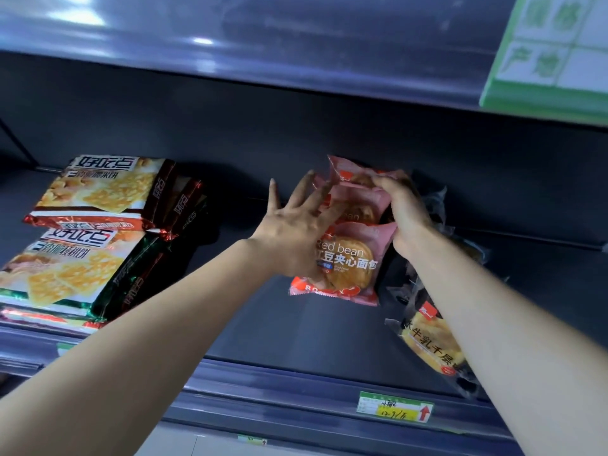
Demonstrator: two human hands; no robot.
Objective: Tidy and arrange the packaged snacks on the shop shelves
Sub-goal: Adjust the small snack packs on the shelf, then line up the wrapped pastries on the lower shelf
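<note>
On packets (353, 258), left hand (289, 227) presses (right hand (406, 212) grips).

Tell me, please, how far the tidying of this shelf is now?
Done, it seems: the cracker packs lie stacked at the left. In hand: the left hand presses with straight fingers on the bean bread packs, while the right hand grips the top one. Left: the dark packs at the right lie askew near the front edge.
</note>
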